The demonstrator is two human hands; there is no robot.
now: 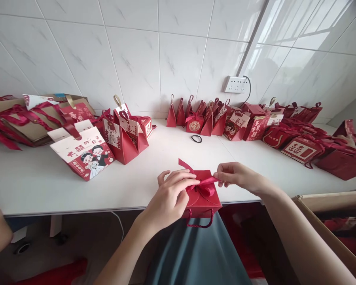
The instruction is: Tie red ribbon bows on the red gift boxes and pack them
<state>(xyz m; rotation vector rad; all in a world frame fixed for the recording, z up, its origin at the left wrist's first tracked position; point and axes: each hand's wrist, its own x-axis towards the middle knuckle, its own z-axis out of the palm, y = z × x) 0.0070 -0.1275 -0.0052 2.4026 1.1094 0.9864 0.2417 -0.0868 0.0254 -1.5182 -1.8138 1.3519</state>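
Observation:
A small red gift box (206,200) with a rope handle sits at the near edge of the white table (41,182). A red ribbon (204,184) is looped across its top. My left hand (169,198) rests on the box's left side, fingers curled and pinching the ribbon near the knot. My right hand (236,176) pinches the ribbon's right end and holds it taut just above the box's right corner.
Many red gift boxes and bags line the back wall (213,118) and the right side (302,148). A printed card box (84,154) and a red pouch (125,136) stand left. A black hair tie (196,138) lies mid-table. A cardboard carton (329,206) is at my right.

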